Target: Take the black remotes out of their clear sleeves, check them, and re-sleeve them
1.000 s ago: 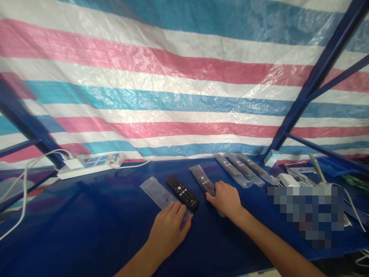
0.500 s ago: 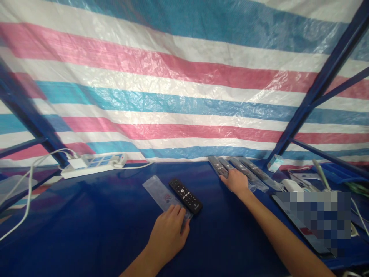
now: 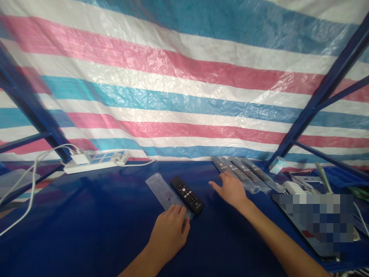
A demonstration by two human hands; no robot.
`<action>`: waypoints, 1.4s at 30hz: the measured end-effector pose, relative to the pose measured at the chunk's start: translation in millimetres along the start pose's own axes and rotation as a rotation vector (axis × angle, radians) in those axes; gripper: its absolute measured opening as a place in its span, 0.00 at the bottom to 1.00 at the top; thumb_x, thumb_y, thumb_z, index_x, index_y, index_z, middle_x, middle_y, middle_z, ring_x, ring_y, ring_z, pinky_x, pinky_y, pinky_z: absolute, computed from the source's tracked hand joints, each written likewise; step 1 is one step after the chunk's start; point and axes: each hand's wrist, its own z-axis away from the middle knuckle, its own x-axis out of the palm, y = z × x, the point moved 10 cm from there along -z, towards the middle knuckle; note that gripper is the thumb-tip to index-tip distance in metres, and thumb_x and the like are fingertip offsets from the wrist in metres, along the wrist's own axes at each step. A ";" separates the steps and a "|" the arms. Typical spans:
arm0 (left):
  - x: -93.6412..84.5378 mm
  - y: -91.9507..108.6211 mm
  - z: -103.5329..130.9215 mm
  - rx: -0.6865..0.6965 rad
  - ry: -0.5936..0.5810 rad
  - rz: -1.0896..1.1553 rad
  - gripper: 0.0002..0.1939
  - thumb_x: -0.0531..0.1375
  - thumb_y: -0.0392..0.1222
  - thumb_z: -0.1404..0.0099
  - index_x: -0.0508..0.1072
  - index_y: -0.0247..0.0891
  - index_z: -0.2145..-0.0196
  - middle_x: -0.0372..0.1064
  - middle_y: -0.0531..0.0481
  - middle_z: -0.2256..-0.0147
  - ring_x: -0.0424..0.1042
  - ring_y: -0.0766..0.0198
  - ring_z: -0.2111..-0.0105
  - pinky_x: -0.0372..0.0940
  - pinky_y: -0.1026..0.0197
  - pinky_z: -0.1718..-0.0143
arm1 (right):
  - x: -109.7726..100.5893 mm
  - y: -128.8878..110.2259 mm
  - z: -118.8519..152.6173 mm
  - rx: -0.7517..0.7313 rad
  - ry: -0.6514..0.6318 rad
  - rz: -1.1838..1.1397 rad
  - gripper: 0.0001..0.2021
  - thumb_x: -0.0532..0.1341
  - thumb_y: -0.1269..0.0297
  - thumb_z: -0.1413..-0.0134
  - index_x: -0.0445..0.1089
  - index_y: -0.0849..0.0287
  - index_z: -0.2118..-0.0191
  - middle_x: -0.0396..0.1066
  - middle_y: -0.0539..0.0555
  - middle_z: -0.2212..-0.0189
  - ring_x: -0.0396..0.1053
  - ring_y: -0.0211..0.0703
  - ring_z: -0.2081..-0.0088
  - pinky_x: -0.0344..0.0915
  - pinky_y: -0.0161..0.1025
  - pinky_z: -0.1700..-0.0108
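Note:
My left hand (image 3: 169, 231) is closed with bent fingers on the near end of a clear plastic bag (image 3: 161, 191), which lies flat and looks unfilled. Just right of that bag is a black remote control (image 3: 186, 195), lying buttons up on the blue table and slightly overlapping the bag's edge. My right hand (image 3: 231, 190) is open, thumb held out to the left, nothing in it. It hovers or rests close to the near ends of several bagged remote controls (image 3: 244, 169) lined up at the back; whether it touches them is hard to tell.
On the back left is a white power strip (image 3: 95, 163) with plugs and cables. A small box (image 3: 277, 165) stands right of the bagged remotes. A dark flat device (image 3: 302, 227), partly pixelated, lies at the right, near clutter and a blue tray (image 3: 346, 176). Striped sheeting (image 3: 184, 92) hangs behind.
My right hand has drawn back toward me and left off the bagged remotes, its thumb and fingers now spread. My left hand stays on the plastic bag. The view has shifted slightly.

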 end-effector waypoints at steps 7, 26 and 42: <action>4.2 -3.8 -1.5 -0.026 -0.115 -0.051 0.13 0.47 0.36 0.32 0.70 0.37 0.68 0.71 0.46 0.68 0.73 0.57 0.65 0.65 0.58 0.68 | 11.6 -83.3 45.0 -0.304 -0.173 -0.102 0.25 0.57 0.41 0.49 0.72 0.61 0.64 0.73 0.57 0.63 0.71 0.50 0.60 0.63 0.41 0.60; 7.6 46.4 -23.6 0.148 -0.158 -0.101 0.18 0.48 0.22 0.40 0.68 0.35 0.57 0.70 0.43 0.61 0.71 0.59 0.59 0.68 0.63 0.66 | 10.9 30.5 81.2 -0.023 -0.239 0.033 0.15 0.58 0.53 0.48 0.73 0.61 0.69 0.75 0.59 0.68 0.73 0.52 0.64 0.61 0.40 0.65; 13.3 34.8 -48.1 0.030 -0.132 0.023 0.16 0.45 0.35 0.29 0.72 0.35 0.63 0.71 0.46 0.64 0.72 0.60 0.62 0.66 0.60 0.61 | -5.9 59.9 150.1 -0.080 -0.170 -0.208 0.12 0.60 0.51 0.54 0.69 0.52 0.78 0.71 0.51 0.75 0.69 0.41 0.75 0.60 0.37 0.72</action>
